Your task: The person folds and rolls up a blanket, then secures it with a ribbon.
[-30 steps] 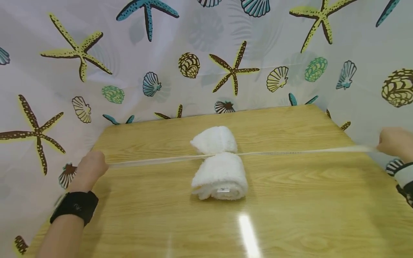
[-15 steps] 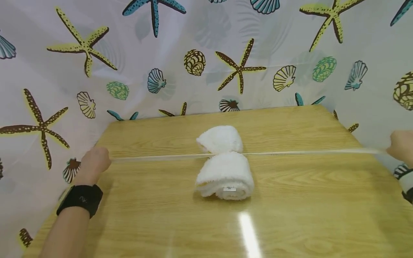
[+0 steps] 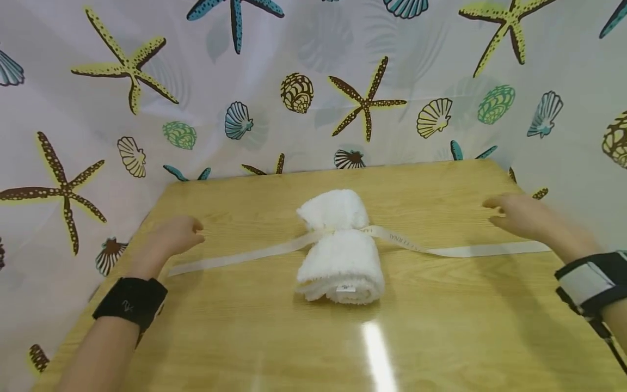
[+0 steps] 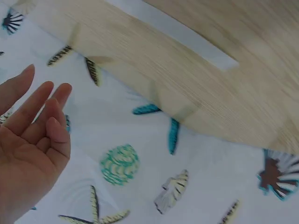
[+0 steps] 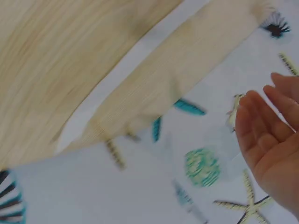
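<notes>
From the head view we see a wooden table (image 3: 245, 326) walled by a curtain (image 3: 294, 43) printed with starfish and shells. A rolled white towel (image 3: 340, 256) lies mid-table, a pale ribbon (image 3: 455, 251) tied round its waist, both ends slack on the wood. Our left hand (image 3: 171, 237) and right hand (image 3: 519, 215) hover well apart, fingers loose, holding nothing. At the left wrist, the left hand (image 4: 28, 144) is spread above curtain and table edge. At the right wrist, the right hand (image 5: 271, 140) likewise.
</notes>
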`<action>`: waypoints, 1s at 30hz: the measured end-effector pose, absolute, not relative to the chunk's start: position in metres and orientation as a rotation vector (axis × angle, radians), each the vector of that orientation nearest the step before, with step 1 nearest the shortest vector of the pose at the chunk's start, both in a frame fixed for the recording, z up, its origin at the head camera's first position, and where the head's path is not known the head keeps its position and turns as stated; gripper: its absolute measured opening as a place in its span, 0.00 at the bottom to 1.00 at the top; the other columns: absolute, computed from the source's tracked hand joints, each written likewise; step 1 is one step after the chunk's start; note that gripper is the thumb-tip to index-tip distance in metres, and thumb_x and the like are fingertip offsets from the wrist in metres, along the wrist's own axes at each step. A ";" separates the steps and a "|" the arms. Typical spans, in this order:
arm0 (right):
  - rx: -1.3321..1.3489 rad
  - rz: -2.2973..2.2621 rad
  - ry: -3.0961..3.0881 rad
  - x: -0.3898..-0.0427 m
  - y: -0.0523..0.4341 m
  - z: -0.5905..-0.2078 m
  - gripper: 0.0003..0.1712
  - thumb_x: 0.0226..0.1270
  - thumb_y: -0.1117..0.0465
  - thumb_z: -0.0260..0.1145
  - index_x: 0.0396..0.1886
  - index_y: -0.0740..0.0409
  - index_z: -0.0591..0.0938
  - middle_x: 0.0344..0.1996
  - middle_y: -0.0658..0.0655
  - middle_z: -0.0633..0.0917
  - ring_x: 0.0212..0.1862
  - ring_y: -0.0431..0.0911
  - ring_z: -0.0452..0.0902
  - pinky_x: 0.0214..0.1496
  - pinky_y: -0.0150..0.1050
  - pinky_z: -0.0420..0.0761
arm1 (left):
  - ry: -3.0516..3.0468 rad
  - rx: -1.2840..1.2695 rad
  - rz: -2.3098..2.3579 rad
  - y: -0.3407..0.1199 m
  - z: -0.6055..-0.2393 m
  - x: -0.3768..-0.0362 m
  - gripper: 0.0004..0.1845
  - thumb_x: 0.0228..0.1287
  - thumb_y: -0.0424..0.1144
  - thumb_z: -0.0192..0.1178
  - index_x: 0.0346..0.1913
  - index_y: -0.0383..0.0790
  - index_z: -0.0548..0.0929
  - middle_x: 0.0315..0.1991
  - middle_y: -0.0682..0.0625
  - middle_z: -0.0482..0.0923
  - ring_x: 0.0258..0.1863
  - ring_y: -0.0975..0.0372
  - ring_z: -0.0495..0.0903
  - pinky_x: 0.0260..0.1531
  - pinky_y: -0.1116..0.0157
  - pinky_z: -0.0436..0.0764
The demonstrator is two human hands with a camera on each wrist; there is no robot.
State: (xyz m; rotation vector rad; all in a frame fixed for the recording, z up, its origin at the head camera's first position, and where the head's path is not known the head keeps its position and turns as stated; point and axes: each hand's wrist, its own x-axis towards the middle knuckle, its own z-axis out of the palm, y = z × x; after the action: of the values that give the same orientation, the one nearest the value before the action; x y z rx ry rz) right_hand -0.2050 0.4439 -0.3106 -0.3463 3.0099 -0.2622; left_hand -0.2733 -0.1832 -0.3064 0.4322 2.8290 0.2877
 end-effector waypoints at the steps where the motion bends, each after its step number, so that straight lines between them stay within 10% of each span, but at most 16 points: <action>1: -0.430 -0.342 3.012 -0.208 0.425 -0.308 0.22 0.63 0.66 0.60 0.53 0.77 0.73 0.48 0.75 0.76 0.46 0.66 0.74 0.43 0.57 0.74 | 2.822 0.472 0.331 -0.170 -0.303 -0.274 0.22 0.64 0.37 0.54 0.54 0.22 0.73 0.50 0.29 0.73 0.49 0.39 0.72 0.45 0.48 0.73; 15: -0.705 -0.862 2.664 -0.243 0.299 -0.351 0.08 0.65 0.64 0.61 0.37 0.66 0.81 0.30 0.54 0.82 0.33 0.46 0.75 0.38 0.41 0.76 | 2.574 0.847 0.644 -0.026 -0.349 -0.281 0.17 0.68 0.41 0.52 0.56 0.35 0.73 0.55 0.41 0.73 0.56 0.51 0.71 0.52 0.56 0.70; 30: -0.605 -0.893 2.682 -0.235 0.298 -0.350 0.06 0.63 0.67 0.56 0.30 0.64 0.78 0.22 0.52 0.75 0.22 0.42 0.64 0.27 0.36 0.66 | 2.537 0.937 0.677 -0.037 -0.340 -0.276 0.07 0.65 0.34 0.56 0.30 0.38 0.82 0.24 0.52 0.72 0.22 0.63 0.65 0.27 0.67 0.66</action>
State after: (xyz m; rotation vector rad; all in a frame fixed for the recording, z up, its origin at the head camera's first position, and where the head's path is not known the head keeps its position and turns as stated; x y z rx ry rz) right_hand -0.2355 0.2981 -0.3499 -0.6050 2.6824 -0.8931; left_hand -0.2757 -0.0368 -0.3397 0.9373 2.5367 0.6770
